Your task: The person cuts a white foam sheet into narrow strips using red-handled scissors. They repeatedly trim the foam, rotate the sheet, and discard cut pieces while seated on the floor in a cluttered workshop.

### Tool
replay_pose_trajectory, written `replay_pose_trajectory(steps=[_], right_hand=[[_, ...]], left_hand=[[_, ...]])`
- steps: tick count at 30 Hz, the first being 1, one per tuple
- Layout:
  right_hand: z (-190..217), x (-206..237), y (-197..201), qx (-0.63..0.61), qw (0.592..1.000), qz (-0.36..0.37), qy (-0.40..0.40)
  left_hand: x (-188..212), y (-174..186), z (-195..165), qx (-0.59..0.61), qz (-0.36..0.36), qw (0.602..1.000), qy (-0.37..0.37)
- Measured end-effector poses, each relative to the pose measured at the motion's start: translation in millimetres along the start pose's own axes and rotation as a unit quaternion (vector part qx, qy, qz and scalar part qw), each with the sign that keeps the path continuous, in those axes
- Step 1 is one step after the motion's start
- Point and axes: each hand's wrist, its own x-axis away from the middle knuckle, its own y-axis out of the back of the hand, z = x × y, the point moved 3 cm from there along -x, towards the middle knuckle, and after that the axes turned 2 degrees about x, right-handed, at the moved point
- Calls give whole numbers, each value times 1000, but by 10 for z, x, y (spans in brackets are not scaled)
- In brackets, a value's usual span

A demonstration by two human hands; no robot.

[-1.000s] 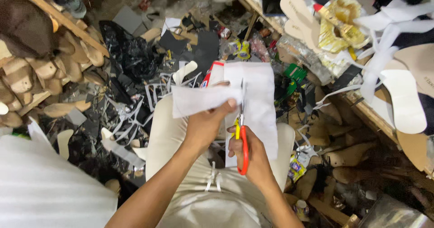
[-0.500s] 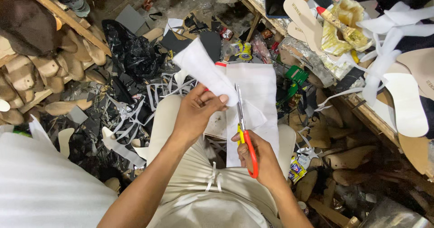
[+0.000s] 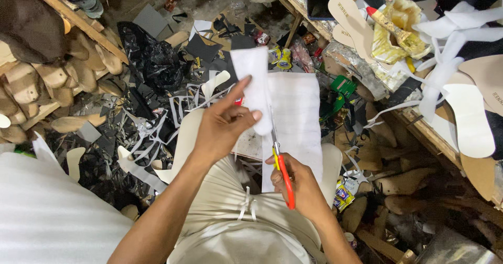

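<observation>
Since the earlier frame the left hand (image 3: 222, 130) has swung the white cut piece (image 3: 254, 88) from tilted to nearly upright, centre frame. It pinches the piece's lower edge between thumb and fingers. The right hand (image 3: 298, 188), lower centre, is closed through the handles of the red-handled scissors (image 3: 280, 164); whether the blades are parted I cannot tell. The blades point up-frame along the piece's right edge, parallel to its long axis, touching or just beside it. The larger white sheet (image 3: 298, 112) lies on the lap behind. Count: one scissors, one cut piece, one sheet, two hands. The left hand is nearer the piece.
</observation>
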Motion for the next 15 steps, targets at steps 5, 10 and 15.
replay_pose_trajectory(steps=[5,10,15], right_hand=[[24,0,17,-35,999,6,15],[21,-13,8,-14,1000,0,-17],[70,-9,-58,16,999,-3,28]], left_hand=[[41,-29,27,-6,9,1000,15],[-5,58,19,14,-27,1000,-5],[45,-20,91,13,6,1000,-5]])
